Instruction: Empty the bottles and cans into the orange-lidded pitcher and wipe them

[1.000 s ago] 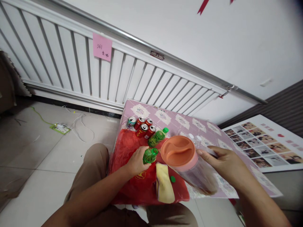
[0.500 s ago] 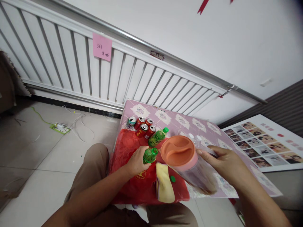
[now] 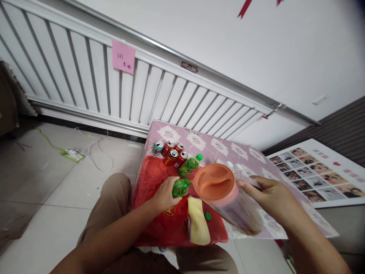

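My left hand [image 3: 163,196] is wrapped round an uncapped green plastic bottle [image 3: 180,189], standing on red plastic sheeting [image 3: 155,171]. In my right hand [image 3: 269,194] is the handle of a clear pitcher [image 3: 242,215] with brownish liquid inside. The pitcher tilts left, its orange lid [image 3: 214,182] facing up and its spout side close to the bottle's mouth. A thin trickle seems to run between them. A loose green cap [image 3: 208,216] lies beside a folded yellow cloth [image 3: 199,224]. Just behind the held bottle is a capped green bottle [image 3: 188,166].
Several red cans [image 3: 171,157] and one teal can [image 3: 157,147] stand at the back left of the table, on a purple patterned tablecloth [image 3: 208,142]. White caps [image 3: 229,164] of clear bottles show behind the pitcher. A white radiator [image 3: 159,89] lines the wall; a photo board [image 3: 316,171] leans at right.
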Action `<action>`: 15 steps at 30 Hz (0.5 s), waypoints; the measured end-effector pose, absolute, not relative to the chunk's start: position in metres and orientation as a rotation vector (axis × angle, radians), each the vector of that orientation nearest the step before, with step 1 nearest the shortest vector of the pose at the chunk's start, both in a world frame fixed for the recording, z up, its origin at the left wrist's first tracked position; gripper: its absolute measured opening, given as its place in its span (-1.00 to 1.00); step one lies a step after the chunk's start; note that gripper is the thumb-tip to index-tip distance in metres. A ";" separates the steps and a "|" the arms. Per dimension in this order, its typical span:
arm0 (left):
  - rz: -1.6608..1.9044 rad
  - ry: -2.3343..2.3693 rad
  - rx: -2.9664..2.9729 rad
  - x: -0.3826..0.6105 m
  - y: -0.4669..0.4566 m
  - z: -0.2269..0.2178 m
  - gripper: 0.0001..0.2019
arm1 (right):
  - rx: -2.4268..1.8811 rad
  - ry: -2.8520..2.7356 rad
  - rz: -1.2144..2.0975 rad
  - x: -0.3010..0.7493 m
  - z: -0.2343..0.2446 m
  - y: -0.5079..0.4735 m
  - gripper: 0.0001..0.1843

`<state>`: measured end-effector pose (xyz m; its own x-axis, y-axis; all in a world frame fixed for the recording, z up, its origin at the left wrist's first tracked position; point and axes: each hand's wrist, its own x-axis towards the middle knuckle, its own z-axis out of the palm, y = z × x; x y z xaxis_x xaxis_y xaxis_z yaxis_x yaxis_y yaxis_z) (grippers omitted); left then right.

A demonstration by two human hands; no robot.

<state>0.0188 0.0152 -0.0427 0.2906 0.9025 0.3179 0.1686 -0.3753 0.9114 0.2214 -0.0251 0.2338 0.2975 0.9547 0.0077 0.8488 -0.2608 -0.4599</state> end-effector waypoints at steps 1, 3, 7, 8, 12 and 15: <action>1.148 0.973 1.749 0.019 0.015 -0.043 -0.24 | -2.194 -1.622 0.384 0.222 0.234 -0.025 -0.40; 1.151 0.974 1.748 0.019 0.016 -0.044 -0.23 | -2.192 -1.633 0.375 0.224 0.234 -0.026 -0.41; 1.146 0.973 1.757 0.019 0.016 -0.044 -0.24 | -2.192 -1.651 0.369 0.226 0.233 -0.026 -0.44; 1.144 0.971 1.760 0.019 0.016 -0.044 -0.25 | -2.192 -1.659 0.363 0.227 0.233 -0.027 -0.44; 1.140 0.975 1.767 0.018 0.016 -0.042 -0.25 | -2.200 -1.680 0.346 0.228 0.233 -0.027 -0.43; 1.133 0.970 1.766 0.017 0.016 -0.041 -0.26 | -2.217 -1.680 0.357 0.228 0.233 -0.027 -0.42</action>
